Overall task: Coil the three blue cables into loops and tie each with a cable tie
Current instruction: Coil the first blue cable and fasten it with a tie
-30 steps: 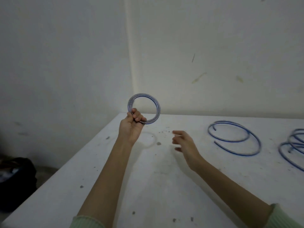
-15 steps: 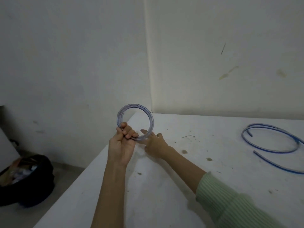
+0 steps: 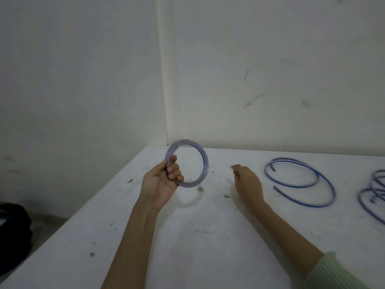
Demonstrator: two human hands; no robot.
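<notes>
- The left hand [image 3: 161, 181] holds the coiled cable [image 3: 187, 163] upright above the counter [image 3: 187, 236], its fingers [image 3: 174, 171] curled round the lower left part of the ring, just as it did half a second ago.
- The right hand [image 3: 248, 183] has let go: a moment ago its fingertips met the coil beside the left fingers; now it hovers to their right, well apart from the ring, blurred with motion, fingers loosely extended and holding nothing.
- No cable tie shows on the ring or anywhere in view, so I judge this coil formed but still untied; the left grip alone keeps the turns together.
- The second blue cable [image 3: 300, 181] lies in a loose open spiral on the counter just beyond the right fingers, ends free.
- The third blue cable [image 3: 375, 190] lies further right, cut off by the frame edge.
- The right hand's retreat probably means it is off to fetch a tie, though where the ties are I cannot tell.
- If the left fingers slacken meanwhile, the springy turns may open out.
</notes>
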